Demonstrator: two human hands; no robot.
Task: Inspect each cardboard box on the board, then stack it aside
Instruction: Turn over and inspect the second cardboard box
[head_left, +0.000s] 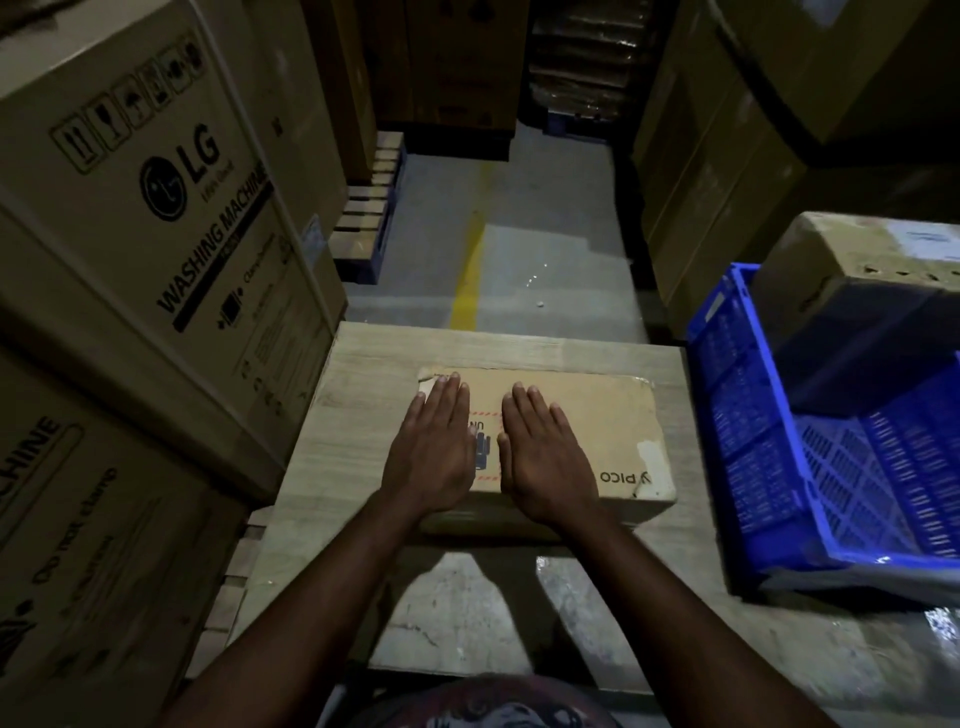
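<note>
A cardboard box (587, 431) lies flat on the wooden board (358, 415). The left hand (434, 452) and the right hand (545, 457) rest on its top, side by side, fingers straight and gripping nothing. A blue crate (769, 441) stands to the right.

Both forearms reach up from the lower edge toward frame center. The left hand (434, 452) and right hand (545, 460) lie side by side, palms down, fingers straight together.
</note>
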